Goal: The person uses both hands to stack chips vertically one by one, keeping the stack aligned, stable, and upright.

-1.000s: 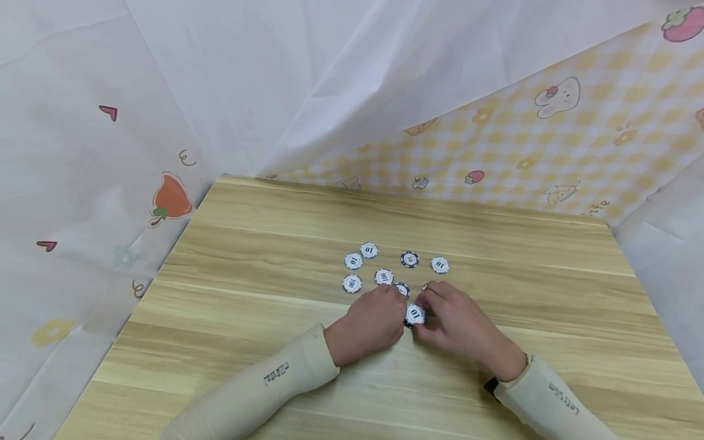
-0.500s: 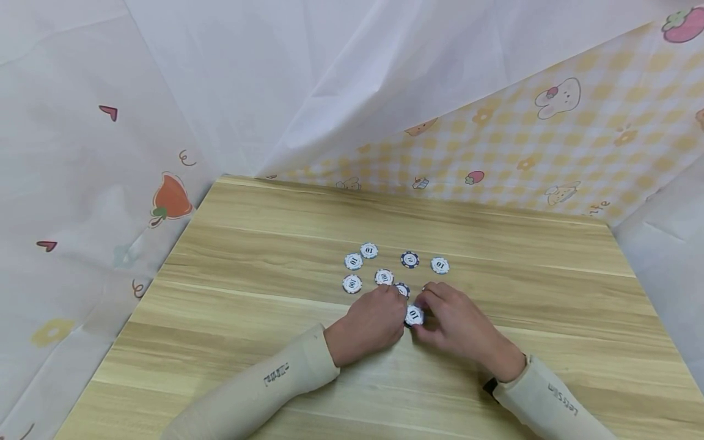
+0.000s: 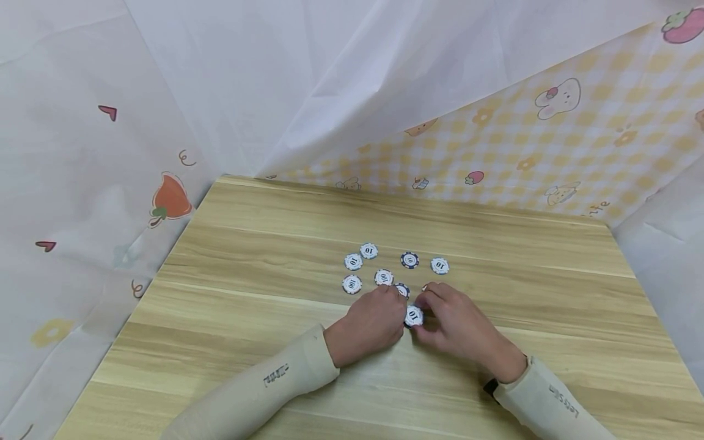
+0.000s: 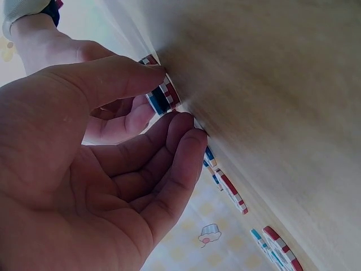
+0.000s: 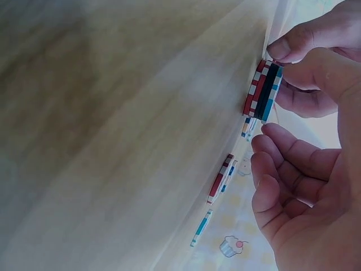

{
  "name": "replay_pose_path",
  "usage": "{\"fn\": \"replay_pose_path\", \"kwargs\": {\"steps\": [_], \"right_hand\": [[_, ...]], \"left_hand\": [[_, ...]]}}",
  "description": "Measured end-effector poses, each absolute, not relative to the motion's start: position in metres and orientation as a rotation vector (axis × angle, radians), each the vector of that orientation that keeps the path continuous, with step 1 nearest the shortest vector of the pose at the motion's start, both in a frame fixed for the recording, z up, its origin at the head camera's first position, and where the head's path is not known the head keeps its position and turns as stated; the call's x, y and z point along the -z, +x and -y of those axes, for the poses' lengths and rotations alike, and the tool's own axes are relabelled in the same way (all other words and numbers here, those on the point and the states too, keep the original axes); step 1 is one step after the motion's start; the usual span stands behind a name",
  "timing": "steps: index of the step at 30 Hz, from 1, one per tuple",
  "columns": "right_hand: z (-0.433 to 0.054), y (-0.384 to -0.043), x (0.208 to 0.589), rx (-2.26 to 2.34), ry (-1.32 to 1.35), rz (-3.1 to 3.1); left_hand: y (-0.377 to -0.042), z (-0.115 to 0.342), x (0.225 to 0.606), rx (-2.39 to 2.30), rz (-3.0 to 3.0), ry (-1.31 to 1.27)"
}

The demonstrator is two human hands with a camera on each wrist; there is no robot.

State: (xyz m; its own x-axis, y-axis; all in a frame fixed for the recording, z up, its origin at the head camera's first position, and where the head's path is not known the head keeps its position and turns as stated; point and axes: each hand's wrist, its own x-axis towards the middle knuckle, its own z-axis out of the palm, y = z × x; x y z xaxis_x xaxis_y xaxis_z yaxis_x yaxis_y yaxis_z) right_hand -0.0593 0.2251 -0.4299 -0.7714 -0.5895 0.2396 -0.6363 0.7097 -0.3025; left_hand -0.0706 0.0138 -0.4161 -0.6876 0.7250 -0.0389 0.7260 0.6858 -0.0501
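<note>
A short stack of poker chips [image 5: 262,90] stands on the table between both hands, with red-and-white edges at the bottom, a dark band above and a light-blue-edged chip on top. In the head view the top chip [image 3: 414,316] shows a 10. My left hand [image 3: 370,321] curls round the stack's left side, thumb on its edge in the left wrist view. From the right, my right hand [image 3: 459,321] holds the stack between thumb and curled fingers. Just beyond my left knuckles, a dark-blue-edged chip [image 3: 404,290] is partly covered.
Several loose chips lie flat beyond the hands, among them a 100 chip [image 3: 352,284], another 100 chip [image 3: 384,277], a dark-blue chip [image 3: 409,260] and a 10 chip [image 3: 440,265]. The wooden table [image 3: 247,232] meets a patterned cloth [image 3: 495,153] at its back edge.
The top chip has shifted slightly left toward my left hand and now covers more of the chips below. Both hands stay almost in place; the loose chips have not moved.
</note>
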Motion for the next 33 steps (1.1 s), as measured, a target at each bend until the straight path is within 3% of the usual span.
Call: {"fn": "replay_pose_path", "kwargs": {"steps": [33], "right_hand": [[-0.252,-0.075,0.428,-0.509,0.844,2.856]], "left_hand": [[-0.070,-0.013,0.418,0.134,-2.904,1.287]]}}
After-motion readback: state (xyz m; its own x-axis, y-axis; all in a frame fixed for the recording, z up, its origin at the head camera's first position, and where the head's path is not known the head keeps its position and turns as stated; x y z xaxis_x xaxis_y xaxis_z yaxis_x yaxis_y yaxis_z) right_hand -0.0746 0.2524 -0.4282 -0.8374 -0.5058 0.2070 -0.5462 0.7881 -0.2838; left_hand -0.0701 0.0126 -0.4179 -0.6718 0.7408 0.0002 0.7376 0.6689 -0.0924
